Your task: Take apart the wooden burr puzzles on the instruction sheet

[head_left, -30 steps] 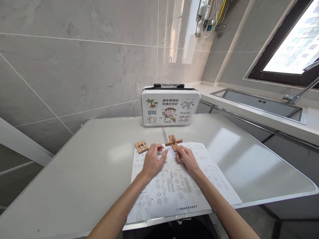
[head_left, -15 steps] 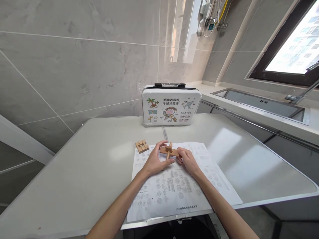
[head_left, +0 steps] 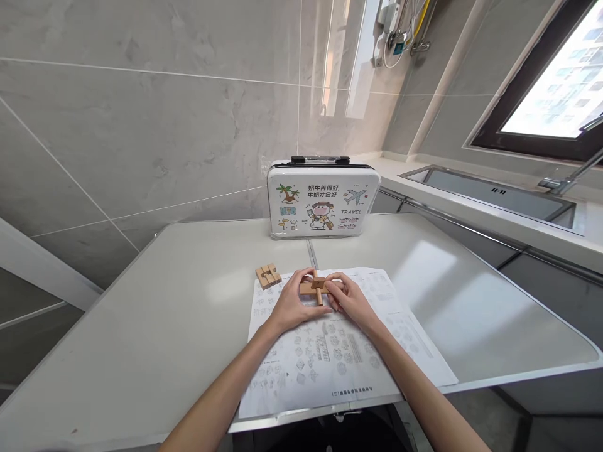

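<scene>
Between my two hands is a wooden interlocking puzzle (head_left: 319,284), made of a flat bar, a small block and a round dowel crossing it. My left hand (head_left: 293,301) curls around its left side, with the thumb near the dowel's lower end. My right hand (head_left: 351,298) pinches the right end, its fingers close to the small block. Beneath both hands lies a large printed instruction sheet (head_left: 343,370) with small drawings. Left of the puzzle, a square wooden block puzzle (head_left: 268,276) rests at the sheet's upper left corner.
A white cartoon-printed carry case (head_left: 325,204) stands upright at the back of the white folding table (head_left: 164,326), against the tiled wall. A sink (head_left: 490,191) with a tap (head_left: 560,185) is set in the counter on the right, below a window (head_left: 551,81).
My right hand's fingers have moved left, closer to the small block. The dowel has changed its tilt, and its lower end now points slightly right.
</scene>
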The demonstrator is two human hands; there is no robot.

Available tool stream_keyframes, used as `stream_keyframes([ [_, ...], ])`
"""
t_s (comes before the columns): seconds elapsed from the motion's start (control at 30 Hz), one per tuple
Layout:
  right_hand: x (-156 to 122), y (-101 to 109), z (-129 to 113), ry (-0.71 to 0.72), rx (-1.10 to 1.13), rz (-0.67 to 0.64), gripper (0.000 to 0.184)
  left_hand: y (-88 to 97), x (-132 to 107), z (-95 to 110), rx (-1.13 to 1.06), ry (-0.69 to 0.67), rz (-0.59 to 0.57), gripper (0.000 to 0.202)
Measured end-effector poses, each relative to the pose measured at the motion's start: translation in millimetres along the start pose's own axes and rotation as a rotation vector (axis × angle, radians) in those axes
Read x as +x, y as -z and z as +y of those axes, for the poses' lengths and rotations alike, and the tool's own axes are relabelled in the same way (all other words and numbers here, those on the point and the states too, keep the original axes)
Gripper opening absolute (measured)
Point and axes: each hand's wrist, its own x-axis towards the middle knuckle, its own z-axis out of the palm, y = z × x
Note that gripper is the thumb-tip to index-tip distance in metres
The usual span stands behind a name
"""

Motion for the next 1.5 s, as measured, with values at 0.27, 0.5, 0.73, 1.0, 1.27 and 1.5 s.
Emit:
stream_keyframes([
  [0.27, -0.3, -1.1, -0.1, -0.037, 0.053, -0.027, 0.043, -1.7, 0.1, -5.3, 0.075, -0.021, -0.008, 0.094],
  [0.5, 0.6, 1.6, 6.7, -0.031, 0.025, -0.043, 0.043, -1.5, -0.9, -5.9, 0.108, -0.038, -0.027, 0.092],
  [0.73, 0.9, 1.8, 8.4, -0.025, 0.049, -0.01, 0.043, -1.9, -3.0, -2.2, 0.109, -0.066, -0.033, 0.095],
  [1.0, 0.5, 5.9, 4.0, -0.062, 0.184, 0.013, 0.041, -3.6, -4.4, -1.0, 0.077, -0.019, -0.015, 0.103],
  [1.27, 4.7, 16.2, -1.7, -0.013, 0.378, 0.283, 0.041, -4.3, 0.9, -4.7, -0.153, 0.101, 0.068, 0.097],
  [1.5, 3.1, 9.0, 9.1, 0.044, -0.123, 0.432, 0.038, 7.5, 9.6, -7.4, -0.749, 0.241, -0.049, 0.066],
])
